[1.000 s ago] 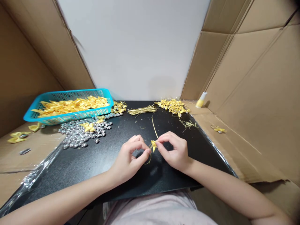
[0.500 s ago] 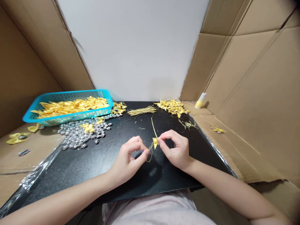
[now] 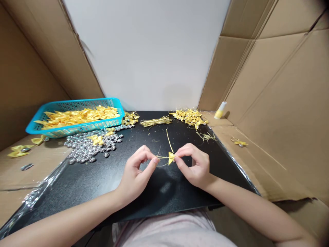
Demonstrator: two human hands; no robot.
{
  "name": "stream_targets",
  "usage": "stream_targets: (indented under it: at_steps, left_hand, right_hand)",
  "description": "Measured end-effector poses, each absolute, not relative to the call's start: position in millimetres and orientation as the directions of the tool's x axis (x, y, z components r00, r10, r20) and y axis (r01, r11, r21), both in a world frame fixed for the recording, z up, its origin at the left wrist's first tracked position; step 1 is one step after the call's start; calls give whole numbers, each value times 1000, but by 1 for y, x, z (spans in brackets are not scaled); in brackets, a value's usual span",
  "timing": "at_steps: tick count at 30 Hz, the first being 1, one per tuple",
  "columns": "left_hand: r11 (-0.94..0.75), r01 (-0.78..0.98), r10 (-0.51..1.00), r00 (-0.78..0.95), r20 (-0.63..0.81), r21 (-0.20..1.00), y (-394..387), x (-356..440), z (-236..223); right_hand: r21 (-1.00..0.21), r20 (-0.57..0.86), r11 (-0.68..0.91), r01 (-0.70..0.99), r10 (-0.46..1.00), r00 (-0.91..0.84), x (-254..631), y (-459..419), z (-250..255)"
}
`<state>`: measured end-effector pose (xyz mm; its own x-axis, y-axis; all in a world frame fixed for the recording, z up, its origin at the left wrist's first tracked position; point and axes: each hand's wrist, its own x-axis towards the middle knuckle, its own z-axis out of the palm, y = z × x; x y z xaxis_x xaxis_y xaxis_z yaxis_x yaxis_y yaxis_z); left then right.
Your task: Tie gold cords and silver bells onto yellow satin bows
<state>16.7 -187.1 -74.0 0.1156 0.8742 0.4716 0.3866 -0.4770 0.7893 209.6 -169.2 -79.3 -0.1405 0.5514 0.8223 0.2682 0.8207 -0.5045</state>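
A small yellow ribbon bow is pinched between the thumb and index finger of my right hand, above the black tabletop. My left hand pinches the gold cord that runs from the bow, and the cord is stretched nearly level between the two hands. A thin loop of cord hangs below it. Beyond the bow a single straight gold strand points away from me; whether it joins the bow cannot be made out.
On the left stands a blue basket of yellow bows, with silver beads before it. A bundle of gold cords lies at the back, beside a pile of finished-looking bows. A white-and-yellow bottle stands right, near cord scraps.
My left hand has moved slightly left and up, drawing the cord from slanting and slack to nearly level. My right hand with the bow has barely moved.
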Motion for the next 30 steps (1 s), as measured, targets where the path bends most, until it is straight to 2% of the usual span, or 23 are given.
stream_targets:
  at_steps: [5,13,19,25,27,30]
  left_hand:
    - [-501,378,856,86,509,779,-186,15,-75]
    - [-505,329,843,-13,538,798,-180,7,-69]
    - [-503,288,832,-94,547,815,-176,2,-61]
    - [-504,264,835,-93,542,822,-174,2,-65]
    - [-489,174,857,-87,508,855,-174,3,-67]
    - [-354,-80,935,-48,351,932,-174,5,-66]
  right_hand:
    - [-672,718,711,208,694,-56,210,-167,-83]
    - [-824,558,555,111,830,-4,210,-164,-84]
    - [-865,499,499,53,866,-8,210,-164,-82]
    - [-874,484,485,39,874,-33,209,-164,-82]
    - [-870,489,491,48,871,-53,209,-163,-83]
    - [-846,515,526,90,848,-124,209,-164,-85]
